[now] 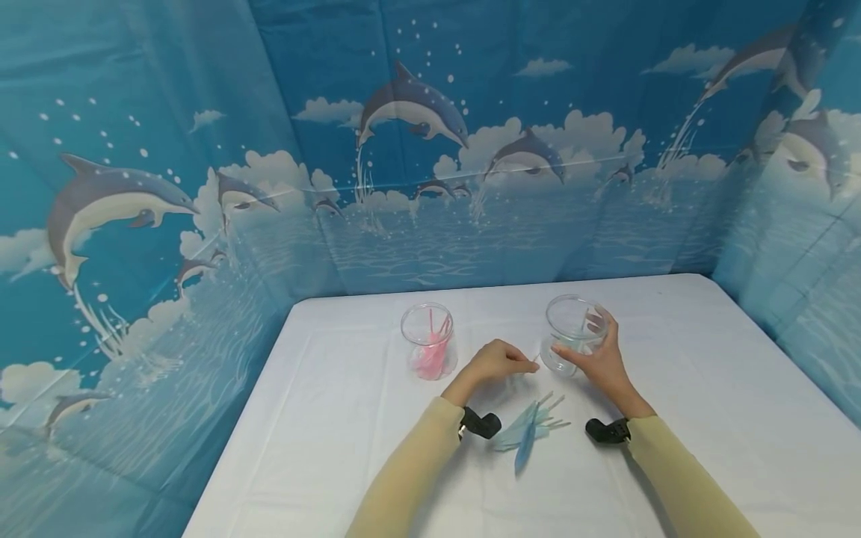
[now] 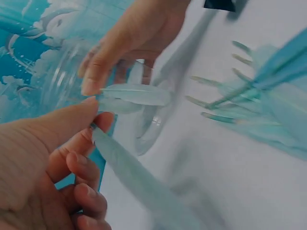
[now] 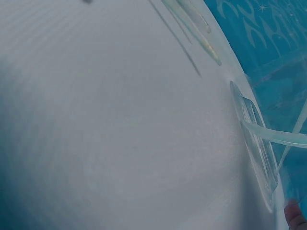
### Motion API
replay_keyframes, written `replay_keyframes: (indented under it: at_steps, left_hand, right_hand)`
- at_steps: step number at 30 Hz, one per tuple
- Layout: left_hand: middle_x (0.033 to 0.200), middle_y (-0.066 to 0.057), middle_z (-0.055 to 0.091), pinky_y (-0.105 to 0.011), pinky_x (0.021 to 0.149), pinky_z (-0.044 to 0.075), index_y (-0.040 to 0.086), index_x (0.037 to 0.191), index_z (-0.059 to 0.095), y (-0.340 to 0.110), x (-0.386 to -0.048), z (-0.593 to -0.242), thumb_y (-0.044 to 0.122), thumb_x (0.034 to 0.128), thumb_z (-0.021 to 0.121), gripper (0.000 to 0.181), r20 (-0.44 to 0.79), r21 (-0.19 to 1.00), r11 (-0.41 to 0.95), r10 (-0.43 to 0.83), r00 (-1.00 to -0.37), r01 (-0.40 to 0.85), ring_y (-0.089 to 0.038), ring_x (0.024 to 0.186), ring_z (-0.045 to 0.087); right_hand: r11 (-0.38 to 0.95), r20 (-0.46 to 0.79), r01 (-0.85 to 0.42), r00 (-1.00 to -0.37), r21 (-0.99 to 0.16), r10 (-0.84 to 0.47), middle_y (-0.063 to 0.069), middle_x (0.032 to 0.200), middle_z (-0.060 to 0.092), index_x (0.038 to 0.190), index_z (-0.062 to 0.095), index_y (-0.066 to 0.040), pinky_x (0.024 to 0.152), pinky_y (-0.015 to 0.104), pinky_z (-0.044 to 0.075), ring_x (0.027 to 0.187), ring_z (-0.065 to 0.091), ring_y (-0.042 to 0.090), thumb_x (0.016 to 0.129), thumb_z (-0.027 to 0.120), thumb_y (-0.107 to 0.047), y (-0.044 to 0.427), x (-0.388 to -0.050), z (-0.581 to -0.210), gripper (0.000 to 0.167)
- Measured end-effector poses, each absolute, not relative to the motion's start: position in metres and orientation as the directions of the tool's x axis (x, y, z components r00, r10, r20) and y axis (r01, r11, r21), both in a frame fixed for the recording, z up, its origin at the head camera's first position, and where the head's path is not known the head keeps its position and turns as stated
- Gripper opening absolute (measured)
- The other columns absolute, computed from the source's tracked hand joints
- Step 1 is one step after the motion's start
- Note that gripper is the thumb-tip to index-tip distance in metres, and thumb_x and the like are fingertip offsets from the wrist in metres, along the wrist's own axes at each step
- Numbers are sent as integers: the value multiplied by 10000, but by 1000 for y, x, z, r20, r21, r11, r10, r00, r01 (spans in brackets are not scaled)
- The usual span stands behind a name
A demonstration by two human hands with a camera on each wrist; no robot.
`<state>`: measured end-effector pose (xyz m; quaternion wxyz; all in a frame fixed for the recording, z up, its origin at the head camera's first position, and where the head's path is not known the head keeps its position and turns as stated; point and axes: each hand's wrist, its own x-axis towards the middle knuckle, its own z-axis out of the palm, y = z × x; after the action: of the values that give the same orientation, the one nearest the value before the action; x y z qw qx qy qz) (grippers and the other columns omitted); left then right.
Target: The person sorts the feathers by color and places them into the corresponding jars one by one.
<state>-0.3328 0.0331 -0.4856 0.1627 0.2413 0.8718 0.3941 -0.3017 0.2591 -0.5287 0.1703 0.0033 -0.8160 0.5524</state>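
Observation:
My left hand [image 1: 496,362] pinches a pale green feather [image 2: 139,175] by the quill end between thumb and forefinger, beside the right-hand clear jar [image 1: 554,362]. Thumb and fingers of my right hand [image 1: 608,366] curl round that jar, which stands upright on the table. Inside it are pale green feathers [image 2: 136,94]; the right wrist view shows one feather [image 3: 276,136] behind the clear wall and a fingertip [image 3: 295,218] at the lower edge. Between my forearms lies a loose pile of pale green feathers [image 1: 513,435] with a blue feather [image 1: 526,446] on top.
Another clear jar [image 1: 412,345] holding pink feathers [image 1: 433,357] stands left of my left hand. A white cloth covers the table [image 1: 323,433]. Behind it hangs a blue curtain [image 1: 403,246] printed with dolphins.

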Motion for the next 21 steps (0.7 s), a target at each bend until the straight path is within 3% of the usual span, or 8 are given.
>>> replay_keyframes:
  at_steps: [10, 16, 21]
  left_hand:
    - [902, 123, 647, -257, 747, 469, 135, 1003, 742, 44, -350, -440, 359, 878, 677, 264, 96, 917, 302, 466, -880, 260, -33, 847, 570]
    - [785, 85, 597, -217, 622, 431, 105, 1055, 723, 65, -361, -402, 348, 877, 682, 304, 294, 946, 56, 265, -918, 319, -41, 704, 505]
    - [688, 95, 533, -205, 524, 351, 88, 1011, 736, 88, -368, -398, 321, 868, 697, 275, 374, 927, -48, 115, -920, 371, -39, 602, 423]
  right_hand:
    - [387, 283, -195, -942, -901, 183, 257, 1482, 170, 1507, -31, -181, 1001, 662, 198, 1330, 204, 450, 772, 804, -251, 259, -302, -530, 1115]
    - [386, 280, -190, -940, -903, 192, 251, 1484, 170, 1504, -26, -166, 1000, 669, 192, 1333, 199, 442, 768, 807, -257, 259, -304, -531, 1116]
    - [378, 283, -195, -940, -905, 192, 253, 1479, 181, 1505, -20, -164, 992, 677, 191, 1330, 202, 444, 768, 807, -250, 260, -305, -532, 1111]
